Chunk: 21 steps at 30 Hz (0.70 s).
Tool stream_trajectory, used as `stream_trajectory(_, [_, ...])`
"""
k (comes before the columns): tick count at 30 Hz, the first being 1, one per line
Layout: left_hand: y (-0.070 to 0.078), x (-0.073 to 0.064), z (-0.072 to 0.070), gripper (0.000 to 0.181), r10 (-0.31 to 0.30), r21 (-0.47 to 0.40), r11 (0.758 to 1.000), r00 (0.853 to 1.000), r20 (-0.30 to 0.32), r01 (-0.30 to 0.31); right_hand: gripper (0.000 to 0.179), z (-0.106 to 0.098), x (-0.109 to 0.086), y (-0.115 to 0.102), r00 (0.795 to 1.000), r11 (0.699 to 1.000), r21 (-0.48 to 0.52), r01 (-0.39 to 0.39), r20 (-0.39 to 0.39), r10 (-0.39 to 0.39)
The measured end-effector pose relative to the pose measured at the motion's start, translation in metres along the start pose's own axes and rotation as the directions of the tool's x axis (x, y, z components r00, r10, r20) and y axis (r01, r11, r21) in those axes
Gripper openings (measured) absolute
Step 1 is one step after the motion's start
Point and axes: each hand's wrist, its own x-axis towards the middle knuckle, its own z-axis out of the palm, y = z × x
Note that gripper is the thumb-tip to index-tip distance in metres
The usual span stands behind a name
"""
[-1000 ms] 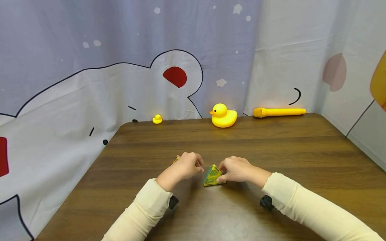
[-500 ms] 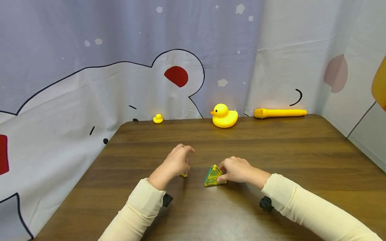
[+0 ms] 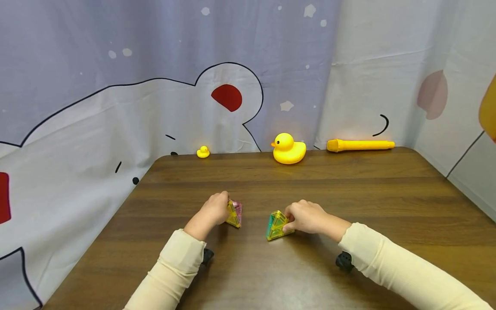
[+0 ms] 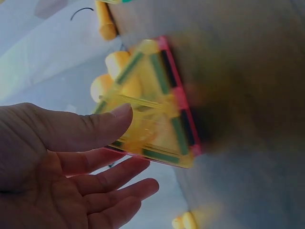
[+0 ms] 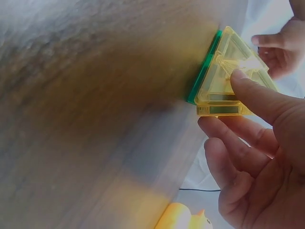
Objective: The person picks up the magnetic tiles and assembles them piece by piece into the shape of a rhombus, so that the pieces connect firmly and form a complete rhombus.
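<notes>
My left hand (image 3: 214,210) pinches a triangular shape of yellow and pink magnetic tiles (image 3: 235,213), left of the table's middle. In the left wrist view the thumb presses the yellow face of these tiles (image 4: 147,105), and a pink edge runs down their far side. To the right, my right hand (image 3: 307,216) grips a similar triangular shape of yellow and green magnetic tiles (image 3: 277,225). Its thumb lies on the yellow face (image 5: 226,78), with fingers at the underside in the right wrist view. A gap separates the two shapes.
Along the back edge of the brown wooden table (image 3: 348,189) stand a small yellow duck (image 3: 203,152), a larger yellow duck (image 3: 288,149) and a yellow microphone-shaped toy (image 3: 360,145). A printed curtain (image 3: 155,112) hangs right behind them.
My left hand has moved left, away from the right hand, and its pink and yellow tiles have turned into plainer view. The right hand and its tiles have shifted only slightly.
</notes>
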Motion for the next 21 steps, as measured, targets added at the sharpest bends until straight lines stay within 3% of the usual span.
stream_trajectory(4, [-0.006,0.004,0.005,0.031,-0.028,0.007,1.000,0.999,0.046,0.028,0.021,-0.001,-0.001,0.002,1.000,1.000,0.002,0.001,-0.007,-0.001])
stream_trajectory(12, [-0.011,0.009,0.010,0.037,-0.049,0.004,0.999,0.995,0.089,0.049,0.023,-0.002,-0.003,0.003,1.000,1.000,-0.002,0.001,-0.019,-0.001])
stream_trajectory(21, [-0.009,0.010,0.012,0.036,-0.048,0.016,0.999,0.995,0.087,0.047,0.021,-0.004,-0.003,0.005,1.000,1.000,0.010,-0.015,-0.006,0.015])
